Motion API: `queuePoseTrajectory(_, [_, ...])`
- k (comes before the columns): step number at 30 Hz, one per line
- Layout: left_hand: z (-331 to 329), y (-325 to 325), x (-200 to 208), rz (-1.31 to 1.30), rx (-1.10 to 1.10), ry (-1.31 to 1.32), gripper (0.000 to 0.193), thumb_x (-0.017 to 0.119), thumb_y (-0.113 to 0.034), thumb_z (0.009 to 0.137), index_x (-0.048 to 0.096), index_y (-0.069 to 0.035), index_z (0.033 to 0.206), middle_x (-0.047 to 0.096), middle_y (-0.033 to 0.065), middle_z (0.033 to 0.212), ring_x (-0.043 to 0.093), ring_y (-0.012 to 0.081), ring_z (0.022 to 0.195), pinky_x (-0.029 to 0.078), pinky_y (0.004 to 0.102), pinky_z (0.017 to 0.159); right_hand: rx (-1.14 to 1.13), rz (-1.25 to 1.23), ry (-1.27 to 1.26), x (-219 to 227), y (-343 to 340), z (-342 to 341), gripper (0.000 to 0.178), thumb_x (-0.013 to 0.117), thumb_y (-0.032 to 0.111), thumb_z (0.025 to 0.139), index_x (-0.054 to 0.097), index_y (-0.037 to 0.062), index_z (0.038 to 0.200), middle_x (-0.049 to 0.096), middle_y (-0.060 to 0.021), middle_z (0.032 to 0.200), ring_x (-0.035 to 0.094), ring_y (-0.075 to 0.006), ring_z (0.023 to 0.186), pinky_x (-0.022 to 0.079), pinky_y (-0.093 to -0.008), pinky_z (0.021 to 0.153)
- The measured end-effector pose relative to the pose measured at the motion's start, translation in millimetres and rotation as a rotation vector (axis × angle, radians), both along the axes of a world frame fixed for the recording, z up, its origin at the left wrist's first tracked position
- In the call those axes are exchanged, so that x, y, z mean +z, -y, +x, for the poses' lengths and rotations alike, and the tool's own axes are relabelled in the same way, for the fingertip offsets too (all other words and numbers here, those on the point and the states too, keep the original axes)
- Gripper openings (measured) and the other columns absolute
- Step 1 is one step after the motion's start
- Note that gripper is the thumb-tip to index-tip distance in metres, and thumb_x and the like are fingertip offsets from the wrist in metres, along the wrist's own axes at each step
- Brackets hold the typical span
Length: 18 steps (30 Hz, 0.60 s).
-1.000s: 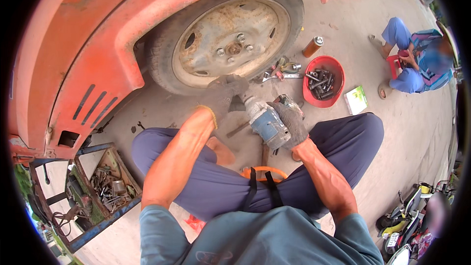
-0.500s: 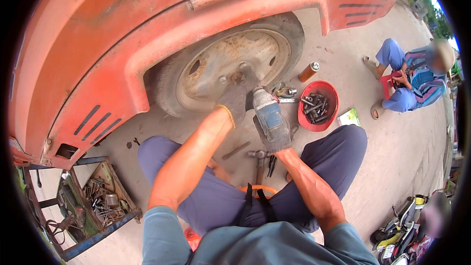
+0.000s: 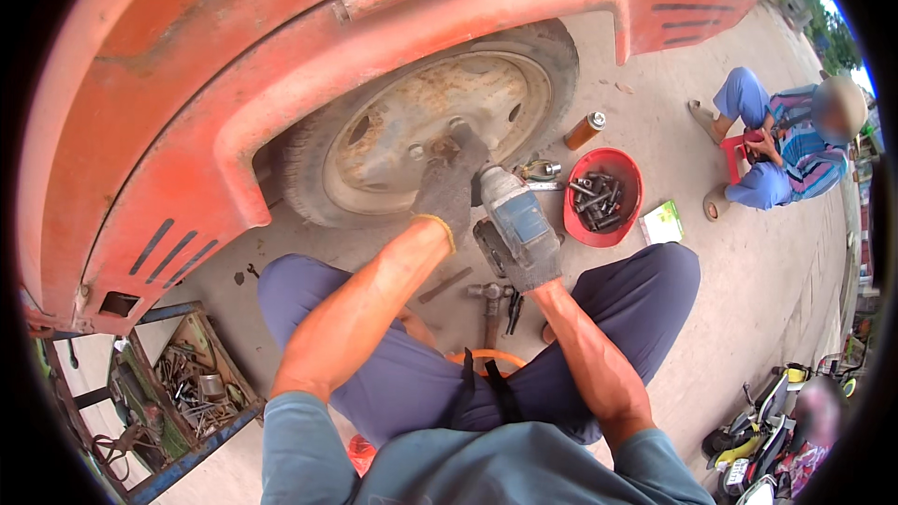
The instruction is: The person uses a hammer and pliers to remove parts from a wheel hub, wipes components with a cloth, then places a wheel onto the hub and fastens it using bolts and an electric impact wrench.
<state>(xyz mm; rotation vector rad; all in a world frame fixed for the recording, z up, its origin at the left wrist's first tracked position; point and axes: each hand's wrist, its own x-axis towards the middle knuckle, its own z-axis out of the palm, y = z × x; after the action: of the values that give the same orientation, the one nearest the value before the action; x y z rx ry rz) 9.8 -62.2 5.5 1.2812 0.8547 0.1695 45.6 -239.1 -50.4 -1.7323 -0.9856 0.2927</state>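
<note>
A grey-gloved left hand reaches to the hub of the rusty wheel, beside the nose of a cordless impact wrench. Its fingers look curled at the hub, but what lies inside them is hidden. My right hand, also gloved, is closed around the handle of the impact wrench, which tilts up toward the wheel centre. The wrench's front end is partly covered by the left hand. A worn tyre surrounds the rim, beneath an orange-red vehicle body.
Right of the wheel are a red bowl of sockets, a spray can and a green-white box. A hammer lies between my legs. A tool crate stands left. Another person sits at right; motorbikes stand behind.
The view has shifted slightly, so the wheel and vehicle sit a little further left. Both hands stay at the hub and the wrench, with the wrench's angle nearly the same.
</note>
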Motion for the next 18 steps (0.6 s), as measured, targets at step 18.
queuePoseTrajectory(18, [-2.6, -2.3, 18.3, -0.240, -0.060, 0.113, 0.057, 0.061, -0.059, 0.097, 0.069, -0.005, 0.113, 0.071, 0.0048, 0.094, 0.066, 0.0156, 0.081, 0.054, 0.0308, 0.073, -0.092, -0.089, 0.186, -31.3, -11.1, -10.4, 0.040, 0.064, 0.014, 0.096, 0.060, 0.0043, 0.134, 0.064, -0.0127, 0.130, 0.061, -0.0255, 0.120, 0.049, -0.0385, 0.104])
